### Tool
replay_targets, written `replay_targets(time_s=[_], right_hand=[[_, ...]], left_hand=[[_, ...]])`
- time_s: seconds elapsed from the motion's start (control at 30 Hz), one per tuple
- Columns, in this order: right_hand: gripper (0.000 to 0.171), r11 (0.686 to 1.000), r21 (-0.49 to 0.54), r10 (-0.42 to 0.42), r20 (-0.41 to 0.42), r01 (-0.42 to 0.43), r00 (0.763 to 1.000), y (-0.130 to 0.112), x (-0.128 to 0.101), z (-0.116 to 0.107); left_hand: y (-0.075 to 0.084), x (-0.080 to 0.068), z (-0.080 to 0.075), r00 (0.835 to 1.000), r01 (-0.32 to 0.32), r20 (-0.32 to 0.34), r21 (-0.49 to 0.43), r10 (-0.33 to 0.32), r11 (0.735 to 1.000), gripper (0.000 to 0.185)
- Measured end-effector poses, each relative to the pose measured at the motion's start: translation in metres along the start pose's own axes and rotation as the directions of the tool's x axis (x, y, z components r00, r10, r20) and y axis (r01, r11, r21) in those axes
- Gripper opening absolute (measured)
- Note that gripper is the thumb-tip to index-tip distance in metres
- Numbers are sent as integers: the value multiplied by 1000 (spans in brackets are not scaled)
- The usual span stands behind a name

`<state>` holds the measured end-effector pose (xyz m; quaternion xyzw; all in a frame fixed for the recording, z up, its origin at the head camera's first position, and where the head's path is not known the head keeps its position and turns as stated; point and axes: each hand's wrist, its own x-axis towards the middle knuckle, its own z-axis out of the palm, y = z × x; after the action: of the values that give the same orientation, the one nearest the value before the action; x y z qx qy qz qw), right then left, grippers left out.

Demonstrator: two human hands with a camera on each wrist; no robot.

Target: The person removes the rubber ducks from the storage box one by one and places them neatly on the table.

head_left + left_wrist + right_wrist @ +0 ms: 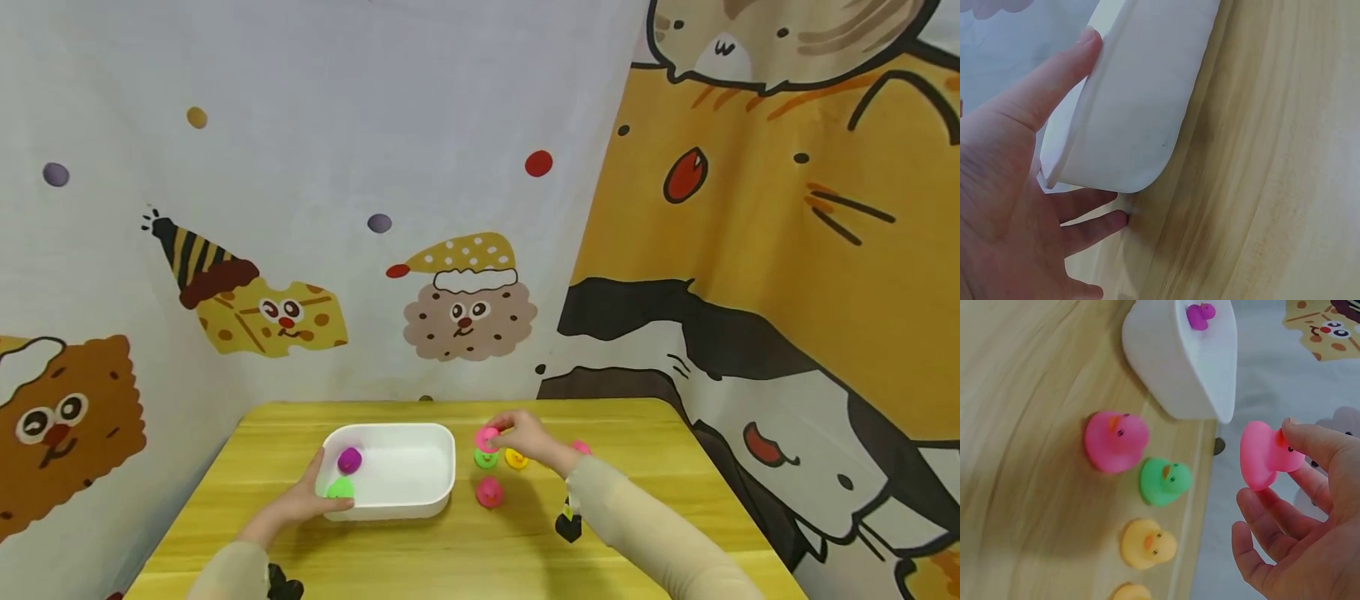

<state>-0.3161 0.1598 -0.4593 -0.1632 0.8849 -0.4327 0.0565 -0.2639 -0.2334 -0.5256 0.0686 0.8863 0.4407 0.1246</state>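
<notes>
At centre of the wooden surface, the right hand holds a pink duck pinched between thumb and fingertips, lifted clear of the surface at about 3 o'clock from the tub. The pinch on the duck's head end leaves its body free and visible, which suits carrying it over a rim.

The left hand braces the white tub at its 7 o'clock corner: thumb laid along the rim, fingers straight under and beside the wall. This hold likely keeps the light tub from sliding. Fingers are relaxed, not curled round it.

Inside the tub lie a purple duck and a green duck, both toward 9 o'clock.

Remaining on the surface, at 3 o'clock from the tub: a second green duck, a second pink duck, a yellow duck and another yellow one partly cut off at the frame edge. They sit near one another in a loose row, apart from the tub.

Between the lifted duck and the tub opening nothing stands but the tub's near wall. A cartoon-printed cloth backs the surface at 12 o'clock.
</notes>
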Motion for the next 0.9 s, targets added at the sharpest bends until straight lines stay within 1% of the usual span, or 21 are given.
replay_targets(time_s=[0.13,0.3,0.43,0.5,0.57,0.67,0.73,0.9], right_hand=[[30,1000,-15,-11,-13,10,1000,10,-4,-5],[34,999,-14,31,-22,-31,999,24,-10,-10],[33,1000,-4,30,-39,-31,999,34,-15,-15],[32,1000,-13,11,-49,-12,999,37,-18,-17],[30,1000,-11,10,-56,-10,998,40,-21,-19],[29,1000,-3,26,-52,-26,998,44,-25,-20],[28,999,10,52,-48,-51,998,47,-27,-20],[27,998,-5,69,-40,-69,997,57,-32,-17]], left_hand=[[0,0,-1,1000,-10,-8,-8,10,1000,115],[-3,1,0,1000,-12,-8,-4,12,1000,115],[-6,2,0,1000,-23,-12,-8,23,1000,114],[-5,2,0,1000,-26,-10,-10,26,1000,114],[-5,2,0,1000,-23,-9,-7,23,1000,114],[-6,2,0,1000,-17,-3,4,17,1000,114],[-7,3,0,1000,-14,-2,21,14,1000,114],[-10,4,-1,1000,-20,3,42,20,999,113]])
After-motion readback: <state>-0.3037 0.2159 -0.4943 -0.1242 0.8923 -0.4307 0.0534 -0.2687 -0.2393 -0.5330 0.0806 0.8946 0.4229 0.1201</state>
